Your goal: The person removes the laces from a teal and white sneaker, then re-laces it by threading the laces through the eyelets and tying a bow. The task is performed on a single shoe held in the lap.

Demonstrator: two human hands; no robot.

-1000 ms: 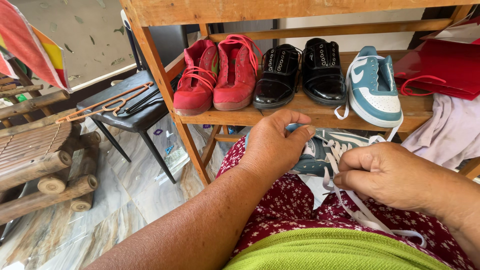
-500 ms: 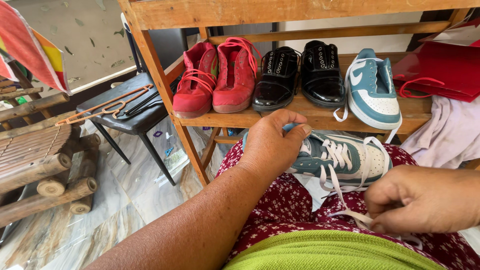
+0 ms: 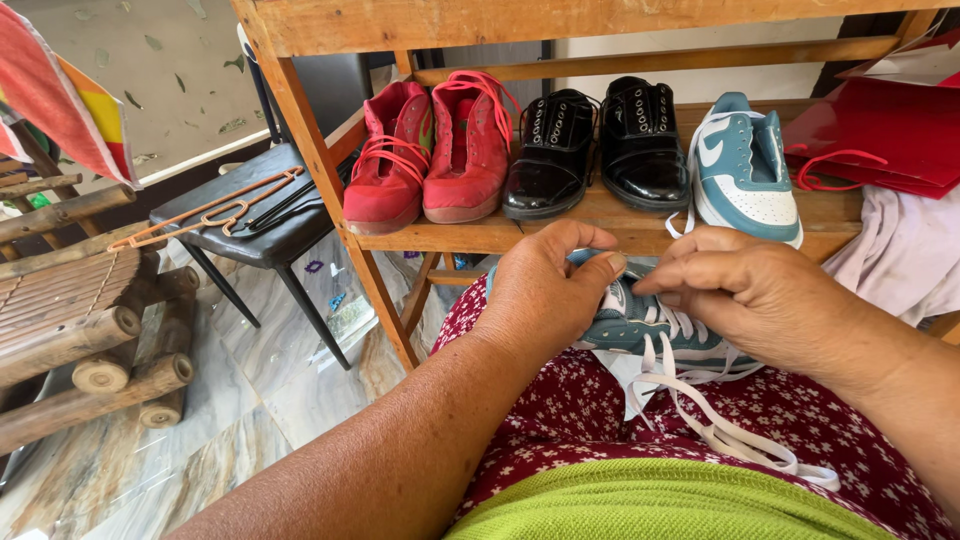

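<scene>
Lacing a blue-and-white sneaker (image 3: pixel 640 325) resting on the lap, just in front of the wooden shelf (image 3: pixel 600 225). Left hand (image 3: pixel 545 290) curled over the near end of the shoe, steadying it, thumb against forefinger. Right hand (image 3: pixel 760 295) pinching the white lace (image 3: pixel 700 420) at the eyelets. Upper rows seemingly threaded, long loose ends trailing over the red skirt (image 3: pixel 800 420); probably partway done, tightening and tying left. Matching sneaker (image 3: pixel 745 165) on the shelf beside black shoes (image 3: pixel 600 145).

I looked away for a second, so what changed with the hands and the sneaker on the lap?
The right hand, which had pulled the white lace down toward the lap, moved back up to the teal-and-white sneaker and now pinches at its eyelets. The left hand kept holding the sneaker; the wooden rack's shoes stayed put.
</scene>
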